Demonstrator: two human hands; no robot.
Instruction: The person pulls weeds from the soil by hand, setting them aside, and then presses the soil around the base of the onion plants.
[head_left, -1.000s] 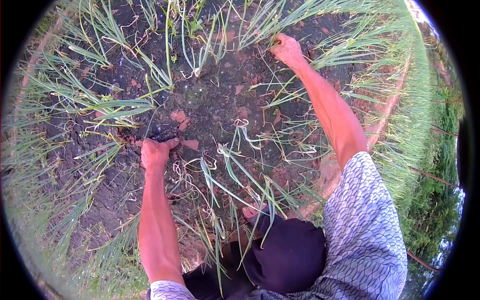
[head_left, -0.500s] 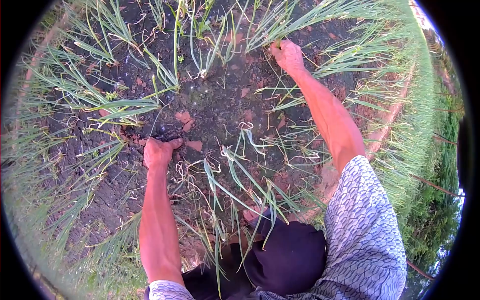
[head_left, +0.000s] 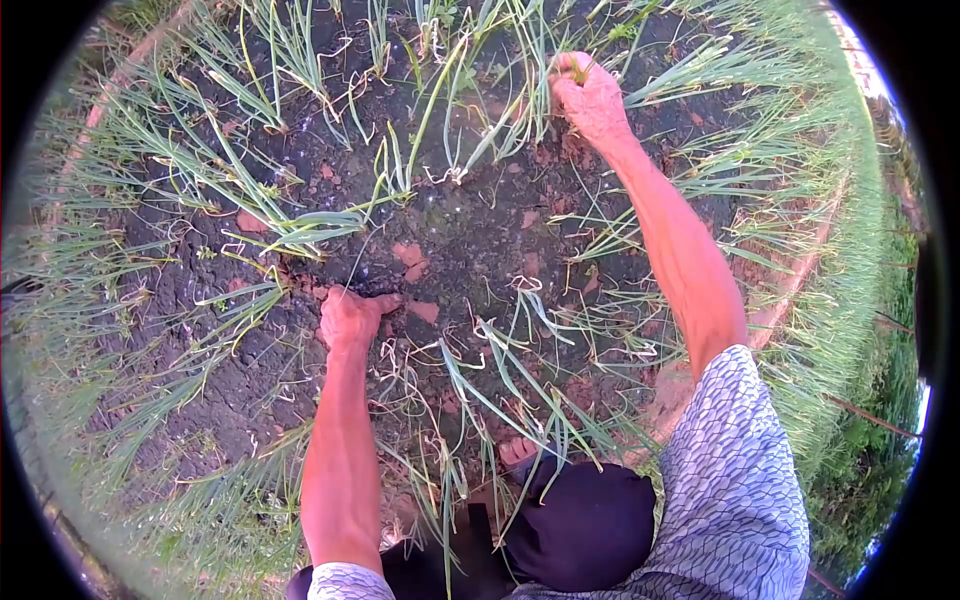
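Note:
My left hand (head_left: 350, 318) is closed low over the dark soil, with its thumb side toward the right. What it grips is hidden; a thin pale strand (head_left: 362, 255) rises from it. Farther out, my right hand (head_left: 592, 100) has its fingers closed on a small green weed (head_left: 577, 72), whose tips show above the knuckles. Standing onion plants (head_left: 530, 60) rise just beside that hand. Left of centre, an onion plant (head_left: 315, 228) leans over the ground above my left hand.
Loose onion plants (head_left: 510, 365) with pale roots lie in front of my dark-clothed knee (head_left: 585, 525). A foot (head_left: 518, 452) shows beside the knee. Reddish clods (head_left: 410, 258) dot the soil. Dense green rows (head_left: 800, 120) border the right side.
The view has shifted, so the ground appears farther right and lower. My right hand has lifted off the soil with the weed in its fingers. My left hand stays at its spot on the ground.

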